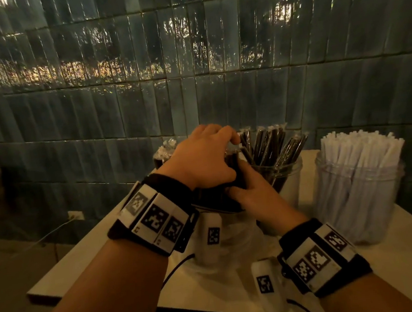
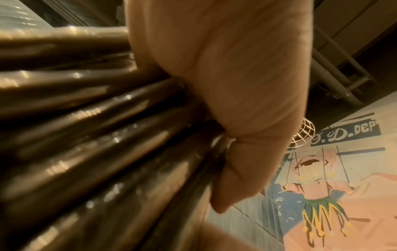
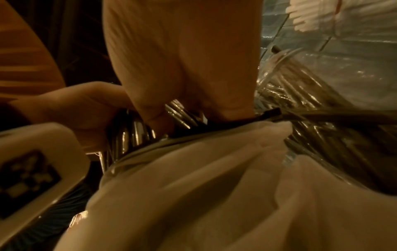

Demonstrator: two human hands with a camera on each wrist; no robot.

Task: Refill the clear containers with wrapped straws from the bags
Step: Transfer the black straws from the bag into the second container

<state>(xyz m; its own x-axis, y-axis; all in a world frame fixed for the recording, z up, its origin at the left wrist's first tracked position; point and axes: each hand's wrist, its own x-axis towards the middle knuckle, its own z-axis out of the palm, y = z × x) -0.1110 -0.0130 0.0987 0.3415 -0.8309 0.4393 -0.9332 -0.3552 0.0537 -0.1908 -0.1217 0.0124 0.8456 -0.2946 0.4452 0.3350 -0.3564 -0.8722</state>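
both hands meet at the middle of the head view, low against the tiled wall. the left hand (image 1: 203, 156) comes in from the lower left, fingers curled down over the top of a bundle of dark wrapped straws (image 1: 233, 164); in the left wrist view the same hand (image 2: 232, 81) wraps round the glossy dark straws (image 2: 103, 135) that fill the left half of that frame. the right hand (image 1: 257, 196) sits just below and to the right of it, fingers curled onto the mouth of a pale plastic bag (image 1: 230, 232) from which the bundle rises; in the right wrist view its fingers (image 3: 182, 68) pinch the bag's dark edge, with the crumpled bag (image 3: 193, 195) spreading over the lower frame.

after the hands, largest first: the dark blue-green tile wall (image 1: 189, 56) takes up the upper two thirds of the head view. a light table (image 1: 401, 262) fills the lower right. at the right edge stands a clear jar (image 1: 362, 205) packed with white paper-wrapped straws (image 1: 359, 147). just left of it, touching the right hand's side of the frame, a second clear jar (image 1: 289, 180) holds dark straws in clear wrappers (image 1: 274, 143), leaning fanwise and only partly filling it. behind the left hand, the top of another clear packet of straws (image 1: 164, 148) peeks out. both wrists wear black bands with white marker tags (image 1: 155, 217).
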